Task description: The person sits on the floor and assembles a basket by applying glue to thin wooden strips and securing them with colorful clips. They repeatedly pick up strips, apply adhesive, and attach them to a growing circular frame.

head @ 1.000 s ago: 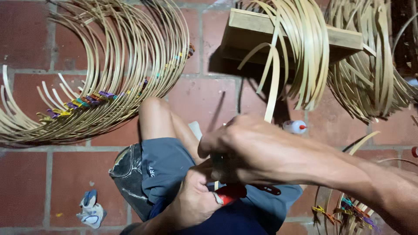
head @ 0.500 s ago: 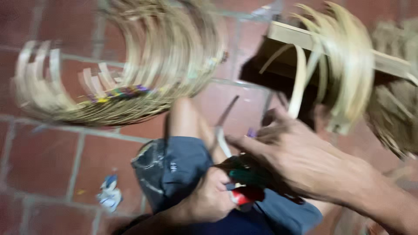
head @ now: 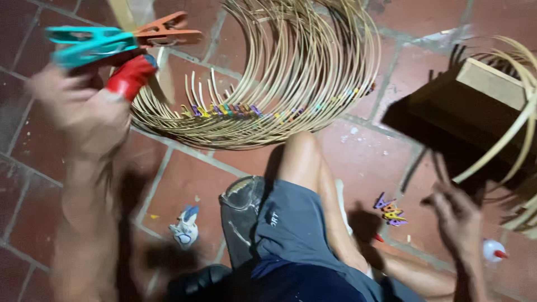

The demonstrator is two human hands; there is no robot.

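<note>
Brick floor (head: 184, 184). Left hand (head: 78, 112) raised, pinching teal clip (head: 89, 43) and orange clip (head: 168, 31), just beside bamboo hoop bundle (head: 291, 72), hoops arcing rightward. Right hand (head: 458, 221) loosely spread, empty, well apart.

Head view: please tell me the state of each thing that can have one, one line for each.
left hand: raised, blurred, grip shut on clamps
teal, orange and red plastic spring clamps: held together, jaws closed
right hand: empty, fingers spread
bundle of curved bamboo strips: lying on red brick floor, clipped together
small coloured clips: loose on floor
</note>
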